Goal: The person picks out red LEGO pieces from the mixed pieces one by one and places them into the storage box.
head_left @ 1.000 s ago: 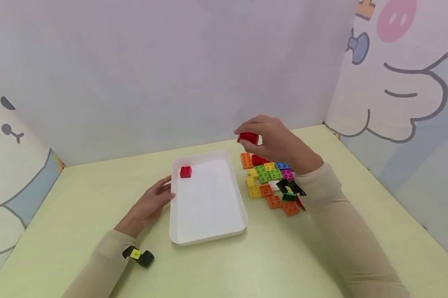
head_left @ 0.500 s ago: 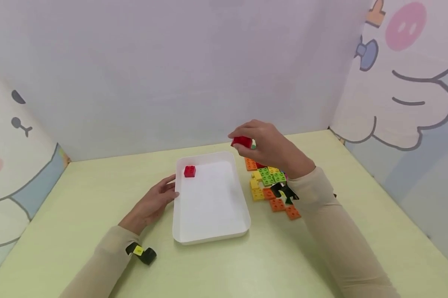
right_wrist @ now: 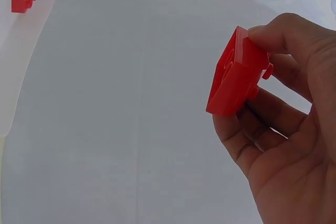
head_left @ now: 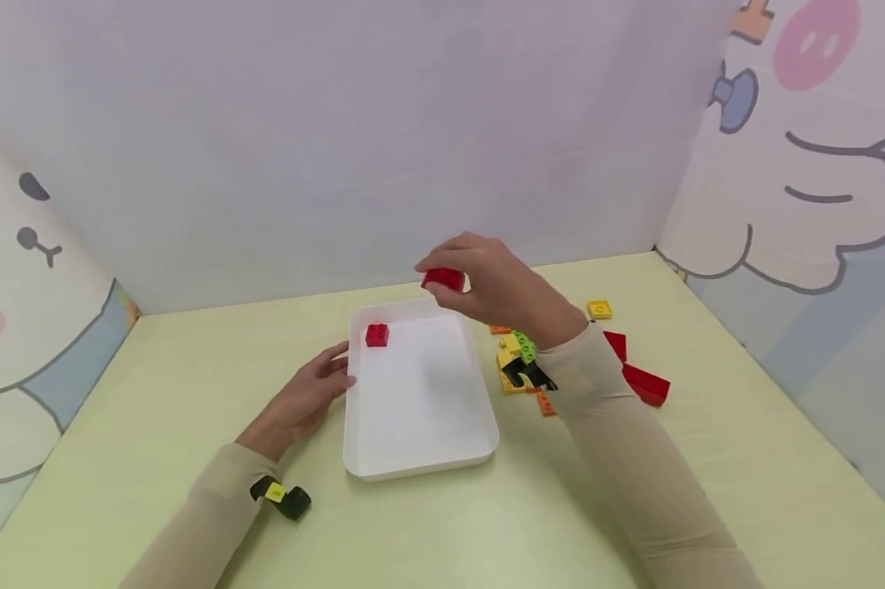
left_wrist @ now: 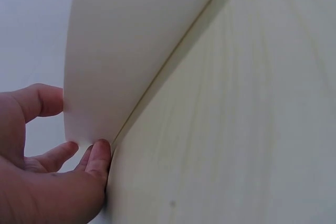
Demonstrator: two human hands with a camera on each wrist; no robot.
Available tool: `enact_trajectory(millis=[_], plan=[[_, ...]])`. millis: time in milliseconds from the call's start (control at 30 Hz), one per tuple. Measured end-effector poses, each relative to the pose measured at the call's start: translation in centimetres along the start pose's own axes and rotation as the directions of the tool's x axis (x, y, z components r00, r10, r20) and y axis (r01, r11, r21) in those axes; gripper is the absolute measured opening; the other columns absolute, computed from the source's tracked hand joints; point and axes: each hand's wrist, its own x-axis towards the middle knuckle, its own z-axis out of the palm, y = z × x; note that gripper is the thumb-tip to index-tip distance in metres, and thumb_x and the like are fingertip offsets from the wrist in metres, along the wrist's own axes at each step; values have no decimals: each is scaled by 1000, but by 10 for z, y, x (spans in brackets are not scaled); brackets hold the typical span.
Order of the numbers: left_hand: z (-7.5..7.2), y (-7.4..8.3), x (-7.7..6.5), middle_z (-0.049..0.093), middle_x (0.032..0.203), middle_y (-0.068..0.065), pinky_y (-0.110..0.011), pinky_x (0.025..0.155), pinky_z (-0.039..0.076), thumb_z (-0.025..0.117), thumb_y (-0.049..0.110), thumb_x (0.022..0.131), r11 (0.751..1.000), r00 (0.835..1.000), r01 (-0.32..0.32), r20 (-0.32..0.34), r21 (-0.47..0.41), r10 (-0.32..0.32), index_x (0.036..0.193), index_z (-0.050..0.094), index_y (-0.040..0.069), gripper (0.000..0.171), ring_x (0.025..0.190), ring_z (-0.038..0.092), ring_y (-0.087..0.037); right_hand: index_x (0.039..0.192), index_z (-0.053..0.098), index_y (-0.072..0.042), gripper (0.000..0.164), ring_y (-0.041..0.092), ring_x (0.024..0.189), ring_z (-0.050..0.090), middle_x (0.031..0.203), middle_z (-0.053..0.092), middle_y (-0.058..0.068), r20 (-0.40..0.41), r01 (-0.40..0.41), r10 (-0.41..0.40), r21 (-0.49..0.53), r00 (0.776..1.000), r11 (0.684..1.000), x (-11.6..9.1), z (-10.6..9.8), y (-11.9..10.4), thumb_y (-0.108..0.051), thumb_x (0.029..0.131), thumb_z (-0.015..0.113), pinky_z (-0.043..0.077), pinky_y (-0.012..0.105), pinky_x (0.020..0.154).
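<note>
My right hand (head_left: 500, 285) pinches a red toy building brick (head_left: 443, 279) between thumb and fingers, above the far right part of a white tray (head_left: 420, 417). In the right wrist view this brick (right_wrist: 240, 80) is tilted, its hollow underside partly showing and its studs toward the palm. A smaller red brick (head_left: 377, 334) sits studs up in the tray's far left corner. My left hand (head_left: 306, 401) rests at the tray's left side, fingertips touching the outer wall (left_wrist: 121, 51) and rim in the left wrist view. Nothing is held between its fingers.
Right of the tray lie several loose bricks, among them green (head_left: 525, 348), orange (head_left: 546, 403) and yellow (head_left: 599, 309) ones. Two long red bricks (head_left: 646, 384) lie beyond my forearm, which hides part of the pile. A pale wall (head_left: 325, 147) borders the table's back.
My right hand has carried the red brick left from the brick pile until it is above the tray. The left hand stays at the tray's side. The view has shifted slightly.
</note>
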Motion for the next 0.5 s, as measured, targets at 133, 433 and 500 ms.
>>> enact_trajectory(millis=[133, 433, 500], plan=[[0, 1, -1, 29, 144, -10, -34, 103, 33, 57, 6, 90, 1000, 1000, -1, 4, -3, 1, 146, 25, 20, 66, 127, 33, -26, 114, 64, -15, 27, 10, 96, 49, 111, 60, -2, -8, 1, -1, 1, 1000, 1000, 1, 2, 1, -21, 88, 61, 47, 21, 70], [-1, 2, -3, 29, 144, -11, -34, 103, 32, 56, 5, 90, 1000, 1000, -5, 12, -15, 5, 146, 25, 19, 66, 127, 33, -26, 111, 65, -13, 25, 9, 97, 48, 110, 60, -1, -57, 72, -71, 15, 996, 997, 16, 11, -3, -21, 88, 60, 47, 21, 71], [-1, 2, -2, 28, 145, -12, -35, 104, 32, 56, 6, 90, 1000, 1000, -13, 23, -15, 13, 147, 24, 18, 66, 127, 33, -27, 111, 65, -13, 25, 9, 97, 48, 110, 60, -2, -78, 95, -92, 33, 993, 995, 22, 13, -5, -21, 88, 60, 47, 21, 71]])
